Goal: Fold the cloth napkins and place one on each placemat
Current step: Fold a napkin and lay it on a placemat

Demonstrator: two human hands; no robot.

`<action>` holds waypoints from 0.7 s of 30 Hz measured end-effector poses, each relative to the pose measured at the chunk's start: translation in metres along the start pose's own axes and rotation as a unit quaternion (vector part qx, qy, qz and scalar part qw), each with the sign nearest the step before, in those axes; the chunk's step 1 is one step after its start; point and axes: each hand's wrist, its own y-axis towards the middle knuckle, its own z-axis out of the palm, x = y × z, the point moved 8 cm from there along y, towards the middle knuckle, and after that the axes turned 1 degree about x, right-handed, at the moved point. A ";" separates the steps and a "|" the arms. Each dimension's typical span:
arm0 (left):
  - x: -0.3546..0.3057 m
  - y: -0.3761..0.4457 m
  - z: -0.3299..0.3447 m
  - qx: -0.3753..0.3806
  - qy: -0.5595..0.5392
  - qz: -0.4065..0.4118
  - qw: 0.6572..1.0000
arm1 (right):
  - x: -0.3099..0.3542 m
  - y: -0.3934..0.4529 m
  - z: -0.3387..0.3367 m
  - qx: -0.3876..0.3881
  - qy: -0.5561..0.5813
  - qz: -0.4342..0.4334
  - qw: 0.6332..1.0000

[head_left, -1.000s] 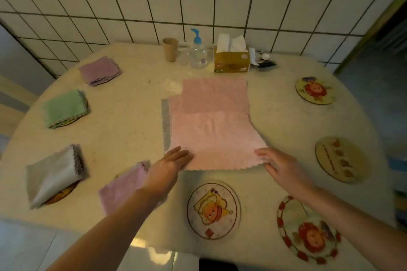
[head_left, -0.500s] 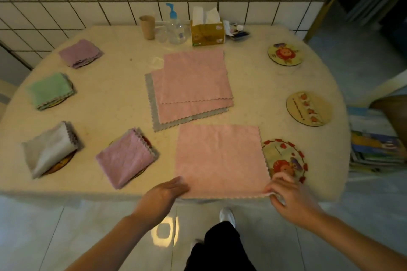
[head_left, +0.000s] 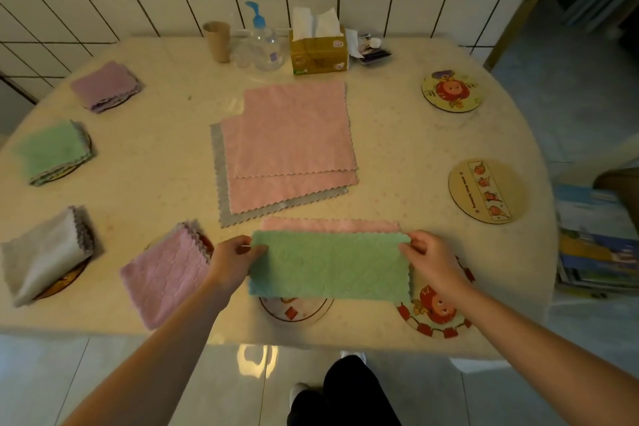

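A napkin (head_left: 328, 264), pink on one face and green on the other, lies folded in half near the table's front edge, green side up with a pink strip showing behind. My left hand (head_left: 235, 259) pinches its upper left corner. My right hand (head_left: 432, 261) pinches its upper right corner. It partly covers a round placemat (head_left: 294, 311). Another placemat (head_left: 432, 316) lies under my right wrist. A stack of flat pink and grey napkins (head_left: 290, 149) lies mid-table. Folded napkins rest on placemats at the left: pink (head_left: 166, 273), grey (head_left: 45, 252), green (head_left: 52, 150), purple (head_left: 105, 85).
Two bare round placemats (head_left: 485, 190) (head_left: 449, 92) lie on the right. A paper cup (head_left: 217, 40), a pump bottle (head_left: 262, 41) and a tissue box (head_left: 318, 48) stand by the tiled wall. Books (head_left: 594, 239) are stacked off the table's right edge.
The pink napkin was pulled from the stack to the front edge, then its near edge was folded away over itself, turning the green side up. Both hands moved with that edge.
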 end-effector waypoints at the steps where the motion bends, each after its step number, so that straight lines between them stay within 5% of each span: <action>1: -0.002 0.006 0.002 -0.013 -0.002 -0.006 1.000 | -0.002 0.009 0.002 -0.001 -0.001 0.012 1.000; 21: -0.014 0.052 0.015 -0.040 0.102 -0.027 0.994 | -0.033 0.059 0.010 -0.036 -0.031 0.093 0.995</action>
